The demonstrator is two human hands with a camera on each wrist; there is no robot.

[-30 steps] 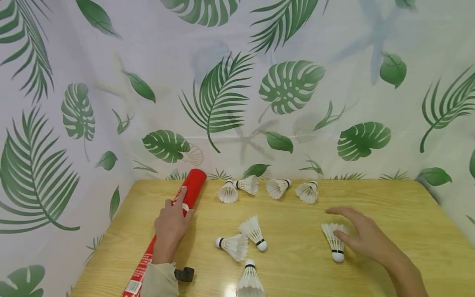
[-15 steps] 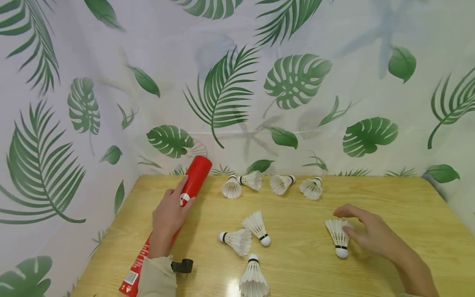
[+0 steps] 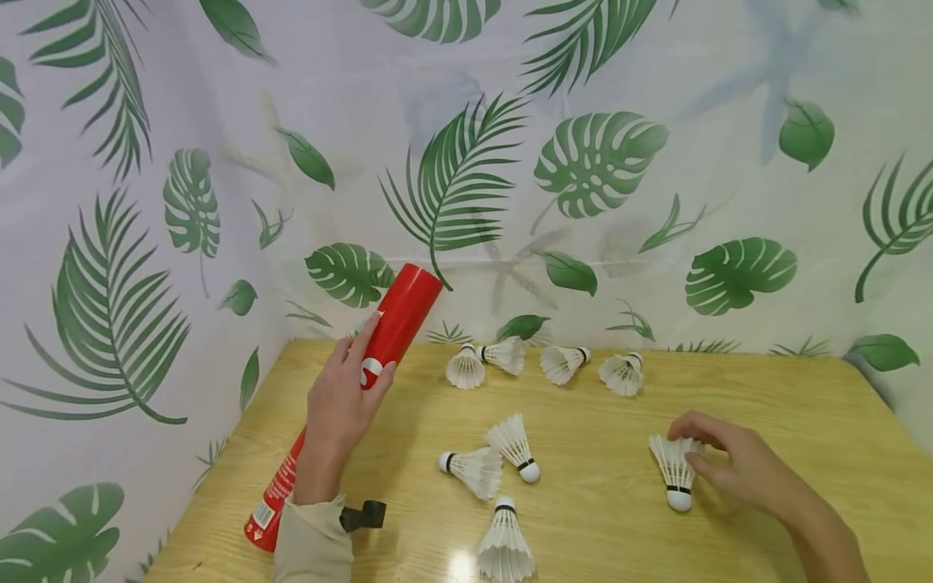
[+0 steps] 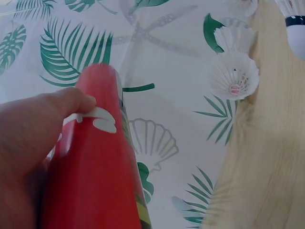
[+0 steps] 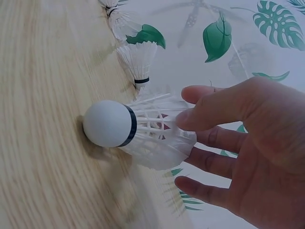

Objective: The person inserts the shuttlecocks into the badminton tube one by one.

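Observation:
My left hand (image 3: 344, 401) grips a long red shuttlecock tube (image 3: 411, 312) round its side. The tube is tilted, its far end raised above the table and its barcode end low at the near left. In the left wrist view the thumb lies along the red tube (image 4: 95, 176) by a white mark. On the right side, my right hand (image 3: 743, 465) pinches the feather skirt of a white shuttlecock (image 3: 679, 498), thumb on the near side and fingertips behind. Its round cork with a black band points toward me, low at the wood in the right wrist view, where the shuttlecock (image 5: 107, 123) shows large.
Along the back edge of the wooden table (image 3: 583, 518) lie several shuttlecocks, among them one at the right end (image 3: 622, 374). Three more, including a near shuttlecock (image 3: 504, 546), lie mid-table. A leaf-printed cloth (image 3: 481, 202) hangs behind and at the left.
My left hand has lifted the tube's far end higher. My right hand has closed its thumb and fingers onto the shuttlecock's feathers. The head view has shifted slightly.

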